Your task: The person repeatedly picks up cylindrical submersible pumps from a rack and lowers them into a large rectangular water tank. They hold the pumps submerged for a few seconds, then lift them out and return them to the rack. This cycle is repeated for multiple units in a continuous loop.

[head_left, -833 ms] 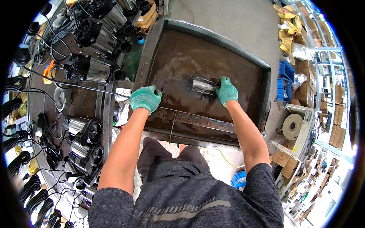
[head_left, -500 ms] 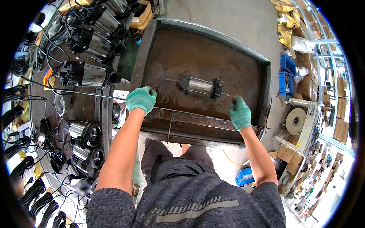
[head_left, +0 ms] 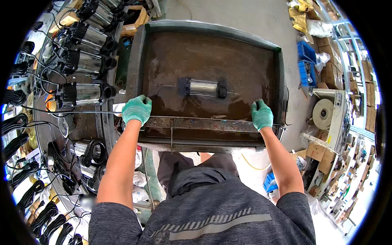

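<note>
1. The left hand [head_left: 136,109] in a green glove rests closed over the near-left corner of the rusty water tank [head_left: 141,69]; it holds nothing else.
2. The right hand [head_left: 261,115], also gloved, grips the tank's near rim toward the right corner.
3. The silver pump [head_left: 203,87] lies on its side under the water, ahead of and between both hands, touched by neither.
4. Judged from this, the pump's dunking is under way; lifting it out remains.

Green gloves cover the left hand [head_left: 137,109] and right hand [head_left: 261,114] on a rusty brown tank [head_left: 212,124] holding a silver, black-ended cylinder [head_left: 203,87]; far-left pumps [head_left: 83,93] are silver and black.
</note>
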### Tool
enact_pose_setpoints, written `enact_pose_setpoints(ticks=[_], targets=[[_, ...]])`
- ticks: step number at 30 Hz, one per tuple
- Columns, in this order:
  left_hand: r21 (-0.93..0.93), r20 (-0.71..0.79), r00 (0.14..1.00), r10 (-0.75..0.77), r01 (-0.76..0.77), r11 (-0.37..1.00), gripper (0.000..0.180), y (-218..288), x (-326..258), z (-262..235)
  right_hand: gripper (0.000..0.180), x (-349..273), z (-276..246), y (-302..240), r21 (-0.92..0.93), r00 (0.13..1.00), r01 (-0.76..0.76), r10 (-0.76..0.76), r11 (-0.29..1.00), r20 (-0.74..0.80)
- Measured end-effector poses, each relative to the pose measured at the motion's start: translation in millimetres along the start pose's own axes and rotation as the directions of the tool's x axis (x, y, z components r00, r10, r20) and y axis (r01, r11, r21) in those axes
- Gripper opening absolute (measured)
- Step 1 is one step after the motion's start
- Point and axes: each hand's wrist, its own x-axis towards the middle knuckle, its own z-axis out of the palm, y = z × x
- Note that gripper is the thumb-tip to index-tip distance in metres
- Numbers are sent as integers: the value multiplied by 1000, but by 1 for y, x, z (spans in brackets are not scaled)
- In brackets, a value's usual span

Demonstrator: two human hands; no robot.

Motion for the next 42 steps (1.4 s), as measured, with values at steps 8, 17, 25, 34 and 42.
enact_pose_setpoints(ticks=[8,17,25,34,42], targets=[[-4,3,1000,-28,28,1000,33,5,-3,-3,28,3,-4,-1,-24,996,-27,29,999,82],[0,-31,999,-20,20,1000,34,0,1,6,28,4,-6,-2,-21,995,-24,26,999,95],[14,-39,999,-12,13,1000,35,1,1,4,28,4,-10,-7,-44,990,-43,49,998,130],[9,-41,999,-23,24,1000,35,4,-2,1,29,5,-9,-6,-43,986,-53,59,998,157],[17,-52,999,-15,16,1000,35,3,-1,3,30,6,-9,-5,-45,985,-50,56,998,161]])
